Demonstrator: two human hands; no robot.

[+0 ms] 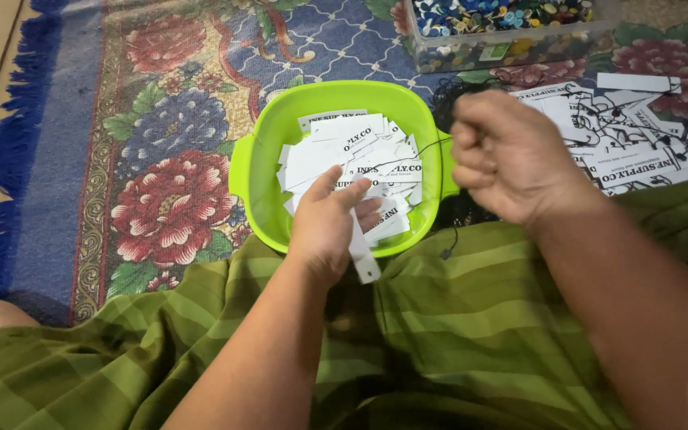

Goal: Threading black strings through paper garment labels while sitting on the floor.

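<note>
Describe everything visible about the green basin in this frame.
The green basin is bright lime, plastic-looking, rounded-square with a thick rim and side handles. It sits upright on the flowered rug, against the person's green striped cloth. White paper tags fill it. The left hand reaches in holding one tag; the right hand hovers fisted beside it, pulling a thin black string.

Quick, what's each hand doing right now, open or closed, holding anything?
Left hand: closed on a white paper tag, over the green tub.
Right hand: closed in a fist, pinching a thin black string.
</note>
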